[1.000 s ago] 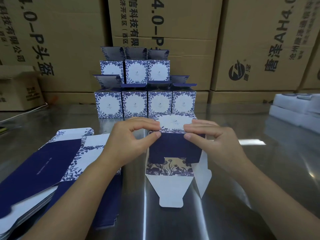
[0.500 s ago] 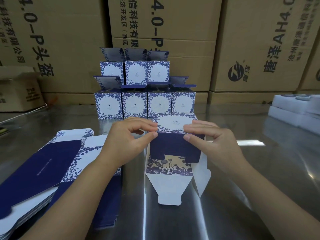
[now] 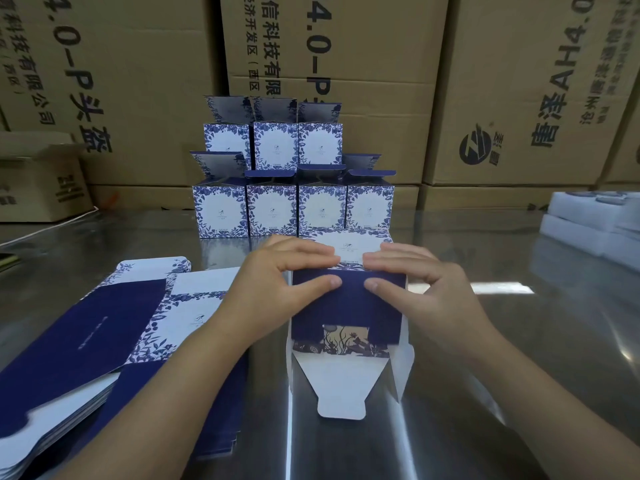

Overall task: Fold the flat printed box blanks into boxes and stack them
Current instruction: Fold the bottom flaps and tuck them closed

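The half-formed box [image 3: 348, 306] lies on its side on the bench [image 3: 519, 341], directly ahead of me, its open end toward me, a navy flap folded down across that end and a white tongue flap [image 3: 341, 389] lying flat on the steel below it, a white side flap [image 3: 403, 368] standing out at the right. My left hand [image 3: 277, 289] has its grip closed on the box, fingers laid over the top panel and thumb pressing the navy flap; my right hand [image 3: 426, 292] does the same from the other side, thumb tips near each other at the flap's middle. Judged step: closing the bottom of this box, first flaps pressed in, tongue not yet tucked. The next move, in my view, calls for folding in the side flap, lifting the tongue and seating it in the notch, while keeping the walls square. Just left, the pile of flat blanks [image 3: 90, 341] awaits. Beyond, the finished boxes [image 3: 294, 188] stand in two tiers, four below, three above, lids up. Brown cartons [image 3: 519, 81] wall the back
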Demonstrator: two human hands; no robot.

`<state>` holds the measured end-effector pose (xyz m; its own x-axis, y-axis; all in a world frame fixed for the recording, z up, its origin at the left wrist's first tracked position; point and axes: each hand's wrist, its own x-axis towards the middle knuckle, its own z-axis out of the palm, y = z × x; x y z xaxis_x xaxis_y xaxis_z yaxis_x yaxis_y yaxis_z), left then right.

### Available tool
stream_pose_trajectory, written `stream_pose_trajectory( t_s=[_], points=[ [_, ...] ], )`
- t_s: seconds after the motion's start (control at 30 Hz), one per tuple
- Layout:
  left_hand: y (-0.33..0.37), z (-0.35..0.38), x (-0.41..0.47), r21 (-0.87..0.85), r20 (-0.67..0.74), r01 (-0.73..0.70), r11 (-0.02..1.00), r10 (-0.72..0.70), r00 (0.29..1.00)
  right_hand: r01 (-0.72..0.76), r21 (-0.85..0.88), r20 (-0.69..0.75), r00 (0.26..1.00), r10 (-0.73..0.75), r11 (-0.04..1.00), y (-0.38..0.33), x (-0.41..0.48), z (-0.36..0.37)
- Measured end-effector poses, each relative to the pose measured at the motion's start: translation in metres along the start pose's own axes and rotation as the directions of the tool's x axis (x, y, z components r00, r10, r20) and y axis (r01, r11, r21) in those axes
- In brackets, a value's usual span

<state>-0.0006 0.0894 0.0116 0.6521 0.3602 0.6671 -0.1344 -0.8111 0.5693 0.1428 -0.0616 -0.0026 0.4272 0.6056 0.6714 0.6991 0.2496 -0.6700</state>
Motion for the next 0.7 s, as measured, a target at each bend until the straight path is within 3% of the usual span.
stream_pose_trajectory(
  t_s=[0.23,0.43,0.7],
  points=[
    [0.003,0.011,0.000,-0.073,-0.022,0.027,0.997,-0.029,0.999,0.019,-0.013,-0.054,0.998,-0.019,1.000,-0.002,0.000,0.001],
    [0.004,0.017,0.000,-0.073,-0.046,0.013,0.997,-0.017,0.999,0.008,-0.118,-0.001,1.000,-0.009,0.993,-0.006,0.001,0.003],
    [0.004,0.018,0.000,-0.066,-0.057,-0.003,0.998,-0.001,0.998,-0.002,-0.099,0.003,1.000,0.002,0.995,-0.006,0.000,0.005]
  ],
)
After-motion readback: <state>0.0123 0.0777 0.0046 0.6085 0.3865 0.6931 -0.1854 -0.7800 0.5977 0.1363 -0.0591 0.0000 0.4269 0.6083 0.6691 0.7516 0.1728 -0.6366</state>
